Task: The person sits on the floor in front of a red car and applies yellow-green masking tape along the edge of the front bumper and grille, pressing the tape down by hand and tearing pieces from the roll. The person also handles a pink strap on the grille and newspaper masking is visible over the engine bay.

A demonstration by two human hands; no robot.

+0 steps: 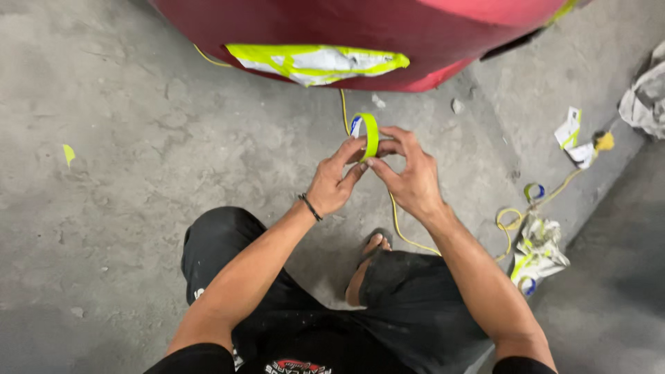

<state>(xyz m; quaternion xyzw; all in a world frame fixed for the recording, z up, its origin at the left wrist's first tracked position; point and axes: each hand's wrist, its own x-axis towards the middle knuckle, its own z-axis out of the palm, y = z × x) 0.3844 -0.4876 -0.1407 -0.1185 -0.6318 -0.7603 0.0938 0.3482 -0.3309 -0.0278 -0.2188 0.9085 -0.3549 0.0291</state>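
A roll of yellow-green masking tape is held upright in front of me, over the concrete floor. My left hand, with a dark band on the wrist, pinches the roll from the left. My right hand grips it from the right, fingertips at the roll's lower edge. Just beyond the roll is a red car body panel with a patch of white paper taped on with yellow-green tape.
A yellow cord runs across the floor under my hands. Scraps of paper and tape and two small tape rolls lie at the right. A crumpled cloth sits at the far right. My foot in a sandal is below my hands.
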